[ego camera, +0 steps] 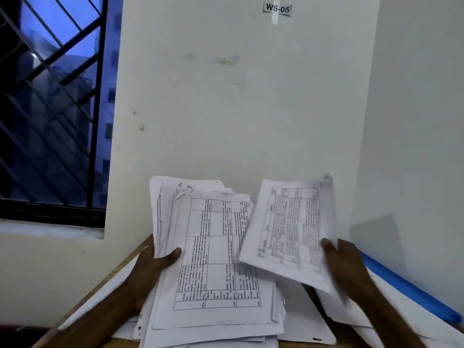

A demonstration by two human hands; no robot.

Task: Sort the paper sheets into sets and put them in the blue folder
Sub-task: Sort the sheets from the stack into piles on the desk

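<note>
- Left hand (153, 262) grips a thick stack of paper sheets (216, 259) by its left edge, with the thumb lying across the top printed table.
- Right hand (344, 262), blurred, holds a thinner set of sheets (291, 227) with the thumb on top. This set is tilted and overlaps the stack's right edge.
- More loose sheets (301, 322) lie spread on the wooden counter (75, 311) beneath both hands.
- A blue folder (406, 287) lies at the counter's right side along the wall, with white sheets overlapping its near edge.
- The white wall (226, 109) behind is scuffed and carries a taped label (277, 8) reading WS-05.
- At the left, a window (50, 109) with a dark grille shows deep blue light above a pale sill (50, 229).
</note>
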